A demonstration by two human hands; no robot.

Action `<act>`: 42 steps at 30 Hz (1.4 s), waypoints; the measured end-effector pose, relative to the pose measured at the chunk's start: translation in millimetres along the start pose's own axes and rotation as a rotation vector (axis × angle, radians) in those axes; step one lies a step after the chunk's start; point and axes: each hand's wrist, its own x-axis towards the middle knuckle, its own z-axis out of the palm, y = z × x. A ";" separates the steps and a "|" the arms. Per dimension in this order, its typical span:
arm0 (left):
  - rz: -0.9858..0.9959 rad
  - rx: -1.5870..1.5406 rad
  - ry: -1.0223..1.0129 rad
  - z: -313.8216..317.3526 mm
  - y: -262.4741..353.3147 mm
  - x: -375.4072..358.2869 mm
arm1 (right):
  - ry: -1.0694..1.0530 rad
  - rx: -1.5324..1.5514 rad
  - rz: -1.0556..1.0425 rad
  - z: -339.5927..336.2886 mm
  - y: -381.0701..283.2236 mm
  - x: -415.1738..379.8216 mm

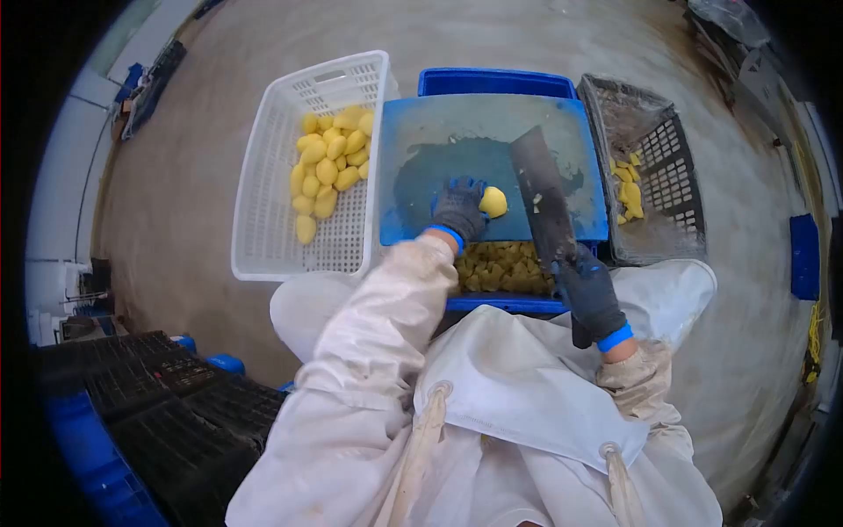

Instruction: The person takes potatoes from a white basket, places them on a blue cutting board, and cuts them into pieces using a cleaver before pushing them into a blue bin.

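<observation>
My left hand (461, 209), in a dark glove with a blue cuff, rests on the blue cutting board (479, 119) with its fingers closed around a peeled yellow potato (493, 202). The potato's right end sticks out past the fingers. My right hand (590, 290), gloved the same way, grips the handle of a large cleaver (542, 193). Its broad dark blade is raised to the right of the potato and apart from it, with a small pale scrap stuck on its face. Below the board's near edge, chopped potato pieces (500, 268) fill a blue crate (509, 305).
To the left stands a white plastic crate (255, 202) holding many whole peeled potatoes (329, 158). At the right, a dark crate (674, 167) contains several yellow pieces (628, 189). A blue crate rim (496, 82) shows behind the board. Dark stacked crates (158, 395) are at the lower left.
</observation>
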 end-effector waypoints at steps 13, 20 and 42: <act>-0.226 -0.295 0.295 7.7 2.6 -39.4 | -0.050 -0.798 -0.188 25.6 10.3 12.9; -0.239 -0.345 0.350 11.6 2.2 -38.4 | -0.125 -0.840 -0.074 52.0 25.6 27.3; -0.214 -0.239 0.306 17.1 -6.3 -33.7 | -0.181 -0.809 0.005 85.6 9.6 29.3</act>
